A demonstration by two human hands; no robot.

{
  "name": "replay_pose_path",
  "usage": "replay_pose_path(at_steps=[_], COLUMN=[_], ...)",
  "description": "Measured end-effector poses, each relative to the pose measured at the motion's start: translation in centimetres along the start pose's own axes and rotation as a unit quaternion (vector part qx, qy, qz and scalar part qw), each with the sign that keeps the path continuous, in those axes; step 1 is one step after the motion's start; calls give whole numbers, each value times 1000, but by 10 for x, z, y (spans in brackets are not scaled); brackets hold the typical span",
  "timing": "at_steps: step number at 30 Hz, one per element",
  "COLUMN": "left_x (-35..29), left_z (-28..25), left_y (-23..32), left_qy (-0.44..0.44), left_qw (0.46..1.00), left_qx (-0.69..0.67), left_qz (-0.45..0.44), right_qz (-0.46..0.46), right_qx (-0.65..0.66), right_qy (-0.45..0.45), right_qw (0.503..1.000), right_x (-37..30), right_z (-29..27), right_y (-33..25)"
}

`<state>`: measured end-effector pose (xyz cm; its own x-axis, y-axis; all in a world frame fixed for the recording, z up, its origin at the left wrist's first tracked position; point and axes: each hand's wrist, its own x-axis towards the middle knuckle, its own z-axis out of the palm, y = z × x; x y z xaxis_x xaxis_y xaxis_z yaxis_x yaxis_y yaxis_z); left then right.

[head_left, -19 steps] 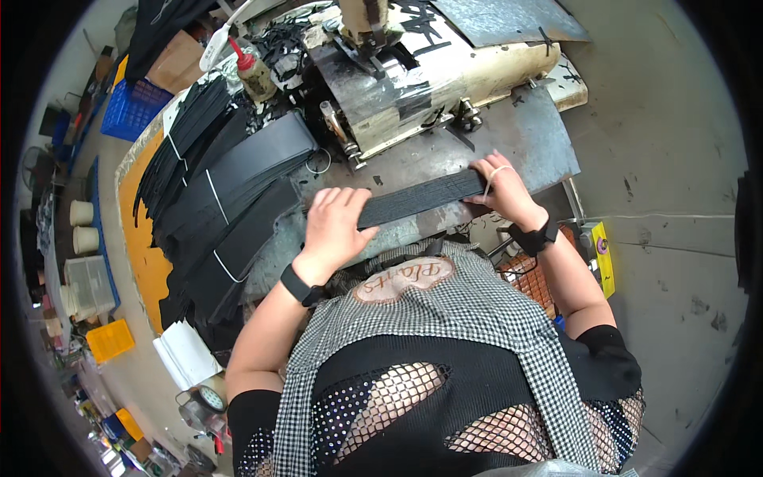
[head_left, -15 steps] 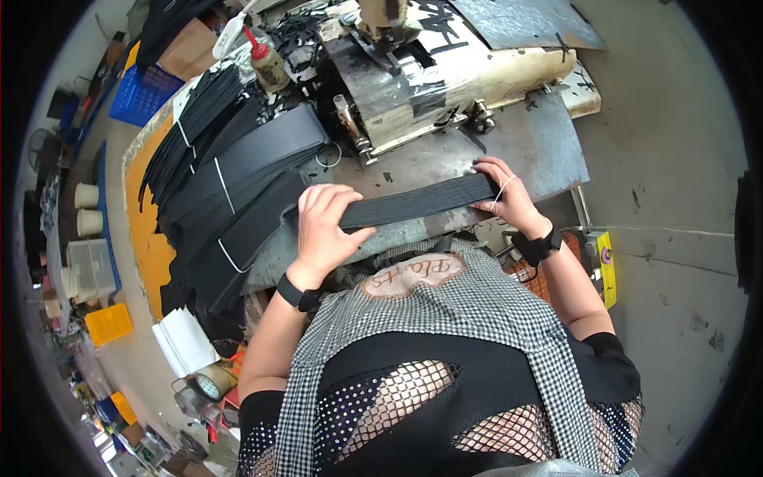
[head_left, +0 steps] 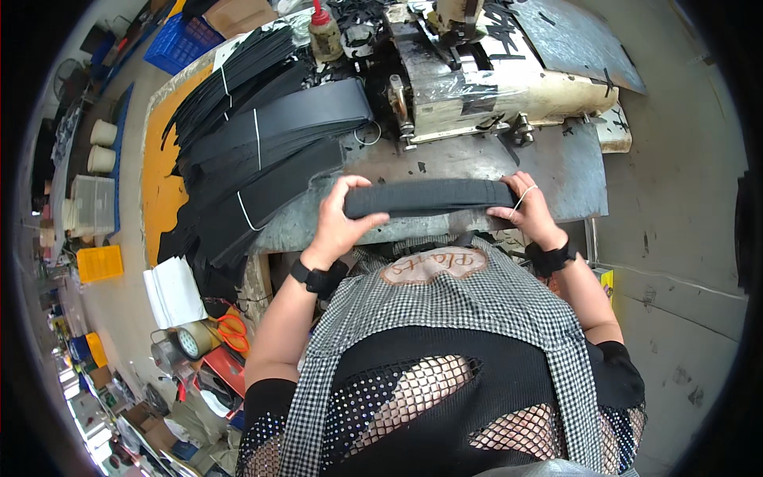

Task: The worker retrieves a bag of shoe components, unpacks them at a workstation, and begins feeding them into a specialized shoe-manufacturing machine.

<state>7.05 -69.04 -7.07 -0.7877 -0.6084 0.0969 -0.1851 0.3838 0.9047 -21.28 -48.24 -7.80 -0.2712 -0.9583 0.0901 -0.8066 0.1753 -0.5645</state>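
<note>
A stack of long black strips (head_left: 433, 197) stretches between my hands over the near edge of the metal work surface. My left hand (head_left: 340, 219) grips its left end, thumb along the near side and fingers over the far side. Around the right end closes my right hand (head_left: 528, 208), with a white elastic band (head_left: 521, 199) looped about its fingers. To the left lie bundles of black strips (head_left: 274, 191), each tied with a white band. Beyond my hands stands a cream-coloured machine (head_left: 469, 111), stained and partly wrapped in plastic film.
A red-tipped bottle (head_left: 324, 36) stands among black scraps behind the bundles. At the left are a blue crate (head_left: 181, 44), white paper (head_left: 173, 294) and orange-handled scissors (head_left: 233, 330). A metal sheet (head_left: 576, 40) lies at the far right, and grey floor stretches along the right side.
The strip stack has turned to lie nearly level, its left end raised and its sides more even. Both hands keep hold of the ends. The whole view has shifted a little.
</note>
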Motion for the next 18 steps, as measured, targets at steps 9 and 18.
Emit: replay_pose_path(at_steps=[9,18], left_x=[43,42], left_z=[15,36], left_y=[-4,33], left_qy=[-68,-136], left_qw=[985,913], left_qx=[110,338], left_qz=[-116,185], right_qz=[348,-32], right_qx=[200,27], right_qy=[-294,-96], right_qw=[867,995], right_x=[18,26], right_z=[-59,-48], right_y=[3,-43])
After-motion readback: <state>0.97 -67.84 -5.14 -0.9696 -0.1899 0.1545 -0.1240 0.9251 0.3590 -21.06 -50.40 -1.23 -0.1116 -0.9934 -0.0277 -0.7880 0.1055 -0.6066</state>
